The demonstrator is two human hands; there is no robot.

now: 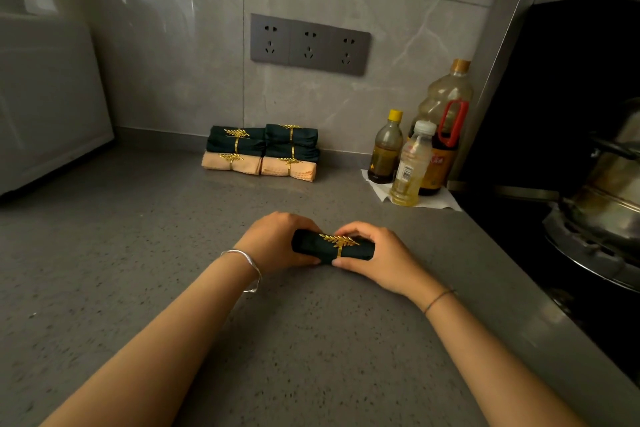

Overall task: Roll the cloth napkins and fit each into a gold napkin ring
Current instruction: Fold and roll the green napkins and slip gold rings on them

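Left grip curls round one end of the rolled dark napkin; right grip pinches it at the gold ring. Napkin lies on the table between both grips; finished rolls stacked well beyond.

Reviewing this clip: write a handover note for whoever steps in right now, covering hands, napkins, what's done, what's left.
Hands: left hand grips the left end of the rolled dark green napkin; right hand holds its right end, fingers by the gold ring around the roll's middle.
Done: this roll is ringed; six ringed rolls stacked by the wall, four green above two peach.
Left: add this roll to them; no loose napkins or rings in view.
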